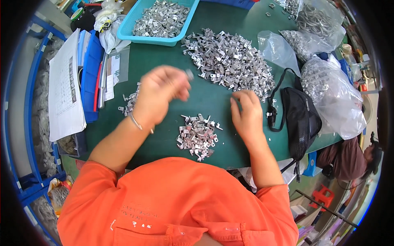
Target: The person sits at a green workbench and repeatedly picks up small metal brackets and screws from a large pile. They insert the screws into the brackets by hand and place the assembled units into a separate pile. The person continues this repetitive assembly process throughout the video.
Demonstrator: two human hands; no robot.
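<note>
L hand [161,89] hovering, metal pc [189,74] at fingers, can't tell if clamped (blur); R hand [248,117] sitting nr lg metal-pcs pile [232,61], fingers apart.

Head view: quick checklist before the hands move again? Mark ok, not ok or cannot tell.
1. Left hand gripping the small metal piece at its fingertips: cannot tell, blurred.
2. Right hand free of parts: cannot tell, inner side hidden.
3. Near pile separate from large pile: ok, green tabletop between.
4. Left-hand pile fully visible: not ok, partly hidden.
5. Black pouch clear of near pile: ok.
</note>
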